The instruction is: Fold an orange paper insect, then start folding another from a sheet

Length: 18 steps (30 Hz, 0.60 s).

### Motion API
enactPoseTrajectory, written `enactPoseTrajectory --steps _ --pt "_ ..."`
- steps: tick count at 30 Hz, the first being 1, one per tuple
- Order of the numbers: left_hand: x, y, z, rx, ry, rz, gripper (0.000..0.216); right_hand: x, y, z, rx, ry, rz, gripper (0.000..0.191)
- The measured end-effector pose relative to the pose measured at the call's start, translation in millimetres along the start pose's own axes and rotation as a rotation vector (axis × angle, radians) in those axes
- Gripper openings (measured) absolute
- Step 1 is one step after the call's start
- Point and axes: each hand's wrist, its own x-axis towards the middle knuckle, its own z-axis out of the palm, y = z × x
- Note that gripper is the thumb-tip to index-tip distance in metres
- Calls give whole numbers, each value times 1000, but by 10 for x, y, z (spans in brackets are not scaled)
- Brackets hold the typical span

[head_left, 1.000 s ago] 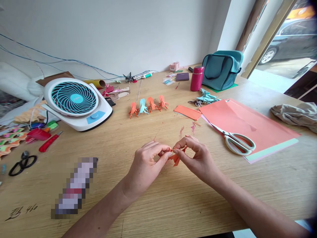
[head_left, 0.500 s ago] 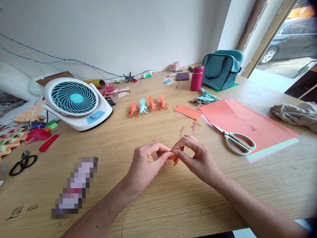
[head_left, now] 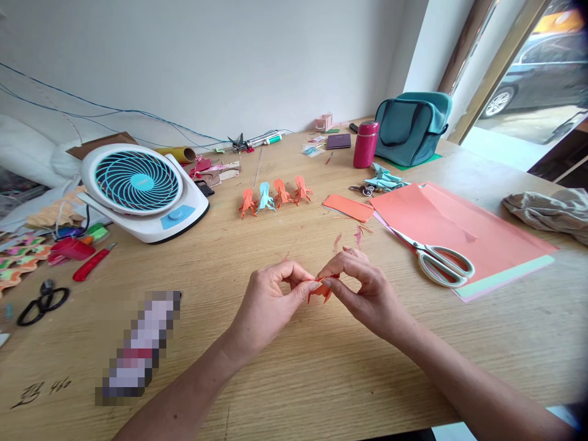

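Observation:
A small folded orange paper figure (head_left: 320, 293) is pinched between my two hands, above the wooden table (head_left: 285, 380). My left hand (head_left: 272, 300) grips its left side between thumb and fingers. On the other side, my right hand (head_left: 365, 291) is closed on it, thumb and fingertips almost meeting those of the left. The fingers hide most of the figure; only its lower flaps show. Beyond my hands several finished-looking folded paper figures stand in a row, among them a light blue one (head_left: 265, 197) and an orange one (head_left: 301, 188).
White-handled scissors (head_left: 444, 266) rest on large orange paper sheets (head_left: 459, 220) at right, beside orange paper strips (head_left: 349, 208). A fan (head_left: 142, 190), red cutter (head_left: 94, 262) and black scissors (head_left: 42, 304) are at left. A magenta flask (head_left: 366, 145) and teal bag (head_left: 408, 131) stand behind.
My fingers have shifted very slightly on the orange paper figure, and its lower flaps sit a little differently. Everything else stays in place.

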Motion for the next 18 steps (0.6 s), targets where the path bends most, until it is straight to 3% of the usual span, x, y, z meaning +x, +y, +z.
enactPoseTrajectory --steps 10,18 --pt "-33 10 53 216 113 211 16 -21 13 4 -85 -11 -34 13" --pt "-17 4 35 129 71 183 11 -6 3 -4 -68 13 -30 14"
